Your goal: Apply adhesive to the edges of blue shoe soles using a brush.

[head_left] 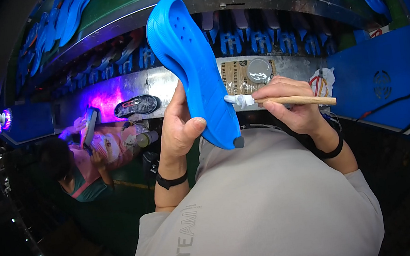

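While L hand (pixel 182 123) holds the blue sole (pixel 196 75) & R hand (pixel 299 115) pinches the wood brush (pixel 309 100), the brush might skid b/c R hand pushes too hard.

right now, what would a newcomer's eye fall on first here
Probably the large, bright blue shoe sole at the centre, in the left hand's grip. To its right, the right hand's grip holds a white-headed, wooden-handled tool at its edge. Further left, a violet glow lights the bench beside a co-worker.
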The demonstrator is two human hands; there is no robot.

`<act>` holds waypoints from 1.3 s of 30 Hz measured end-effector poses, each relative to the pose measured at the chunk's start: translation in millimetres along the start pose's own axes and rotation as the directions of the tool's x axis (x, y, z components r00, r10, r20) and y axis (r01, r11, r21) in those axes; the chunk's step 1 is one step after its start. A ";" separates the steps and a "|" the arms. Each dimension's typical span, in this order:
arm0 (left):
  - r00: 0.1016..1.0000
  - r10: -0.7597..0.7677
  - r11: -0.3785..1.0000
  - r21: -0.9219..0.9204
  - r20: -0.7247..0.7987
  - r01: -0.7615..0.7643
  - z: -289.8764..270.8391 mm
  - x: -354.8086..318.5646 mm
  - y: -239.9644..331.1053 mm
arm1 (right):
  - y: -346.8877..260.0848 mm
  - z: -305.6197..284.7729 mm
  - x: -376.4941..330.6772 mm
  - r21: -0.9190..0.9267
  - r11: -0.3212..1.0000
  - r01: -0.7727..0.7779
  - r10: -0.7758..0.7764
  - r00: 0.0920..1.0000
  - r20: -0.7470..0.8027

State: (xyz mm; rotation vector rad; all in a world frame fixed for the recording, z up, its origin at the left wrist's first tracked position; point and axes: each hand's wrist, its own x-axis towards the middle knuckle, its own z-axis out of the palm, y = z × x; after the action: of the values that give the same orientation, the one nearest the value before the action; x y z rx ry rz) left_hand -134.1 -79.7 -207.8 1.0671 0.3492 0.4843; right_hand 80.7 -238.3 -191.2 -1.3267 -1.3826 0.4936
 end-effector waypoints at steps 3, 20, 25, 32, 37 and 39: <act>1.000 0.006 1.000 -0.001 -0.005 -0.006 -1.1 -0.2 0.9 | -1.8 1.3 -1.9 -0.016 0.999 0.038 -0.038 0.999 0.015; 1.000 -0.011 1.000 0.001 0.006 0.011 -17.8 2.3 -2.0 | -4.3 0.4 -3.9 0.138 0.990 0.004 -0.020 0.993 0.114; 0.999 -0.002 0.999 0.040 -0.041 0.004 -19.1 6.9 -0.6 | -1.6 5.2 1.0 0.123 0.992 -0.029 0.022 0.998 0.058; 0.998 -0.013 1.000 -0.005 -0.055 0.013 -25.4 2.7 4.3 | -5.0 -1.4 -0.4 0.254 0.960 -0.121 0.120 0.993 0.017; 0.994 -0.053 0.933 -0.351 0.095 0.084 -37.9 -0.9 0.2 | 5.2 -7.3 -16.2 0.311 0.921 -0.237 0.281 0.954 -0.104; 0.977 -0.097 0.832 -0.523 0.188 0.183 -43.4 -2.3 7.7 | 7.2 -12.7 -22.1 0.334 0.914 -0.232 0.292 0.946 -0.142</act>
State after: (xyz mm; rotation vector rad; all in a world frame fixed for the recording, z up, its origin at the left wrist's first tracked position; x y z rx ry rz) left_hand -159.2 -45.5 -220.1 0.5166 0.1348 0.3337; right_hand 89.7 -260.5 -202.5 -1.2651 -0.9263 0.7178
